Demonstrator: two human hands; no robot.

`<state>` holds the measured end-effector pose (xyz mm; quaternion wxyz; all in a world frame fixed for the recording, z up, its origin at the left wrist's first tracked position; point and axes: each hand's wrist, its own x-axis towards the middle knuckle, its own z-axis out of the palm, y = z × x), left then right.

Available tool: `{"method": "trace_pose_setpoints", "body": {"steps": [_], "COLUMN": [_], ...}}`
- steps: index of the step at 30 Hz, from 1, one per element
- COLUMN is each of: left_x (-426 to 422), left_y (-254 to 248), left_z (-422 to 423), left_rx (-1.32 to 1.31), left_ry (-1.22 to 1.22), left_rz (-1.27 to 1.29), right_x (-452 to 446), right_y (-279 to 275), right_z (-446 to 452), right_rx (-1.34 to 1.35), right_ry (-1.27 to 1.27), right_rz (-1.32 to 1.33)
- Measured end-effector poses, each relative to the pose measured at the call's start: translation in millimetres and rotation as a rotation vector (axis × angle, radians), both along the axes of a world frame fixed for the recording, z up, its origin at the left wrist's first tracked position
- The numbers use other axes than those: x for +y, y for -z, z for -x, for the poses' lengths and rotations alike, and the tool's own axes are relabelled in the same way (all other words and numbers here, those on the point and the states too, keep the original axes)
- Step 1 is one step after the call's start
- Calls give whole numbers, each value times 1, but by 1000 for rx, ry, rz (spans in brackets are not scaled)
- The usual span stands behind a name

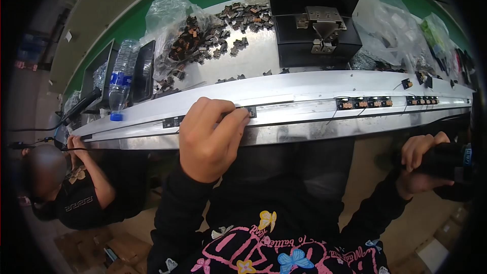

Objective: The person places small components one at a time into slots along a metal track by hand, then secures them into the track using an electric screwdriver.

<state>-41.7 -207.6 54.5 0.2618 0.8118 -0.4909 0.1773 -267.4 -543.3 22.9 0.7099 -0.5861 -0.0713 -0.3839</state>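
Note:
My left hand is over the long white metal rail. Its thumb and fingers are pinched together at a small black component sitting in the rail's channel. Another small black component is in the channel just left of this hand. Out at the right, my right hand is wrapped around a bulky black handheld object with a blue label, its kind unclear. Black-and-copper components are set in the right part of the rail, with thin wires sticking out.
Loose components lie in a heap behind the rail, beside an open plastic bag. A black machine with a metal bracket stands at the back. A water bottle and co-worker are at left. Clear bags lie back right.

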Motion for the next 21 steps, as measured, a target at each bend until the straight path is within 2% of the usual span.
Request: {"method": "trace_pose_setpoints", "body": {"steps": [3, 5, 8, 11, 15, 21], "left_x": [-1, -1, 0, -3, -8, -9], "left_y": [-3, -4, 3, 1, 5, 5], "left_z": [2, 2, 0, 4, 10, 16], "left_rx": [37, 70, 65, 90, 98, 94], "left_ry": [-14, -17, 1, -34, -109, -147], "left_rz": [0, 33, 78, 127, 190, 183], "right_x": [1, 9, 17, 20, 35, 46], "right_y": [-3, -4, -11, -16, -40, -94], "right_z": [0, -2, -8, -19, -46, -113], "right_rx": [18, 40, 80, 83, 213, 119], "right_ry": [-21, 111, 134, 80, 88, -41], "right_rz": [21, -21, -56, -61, 32, 54]}}
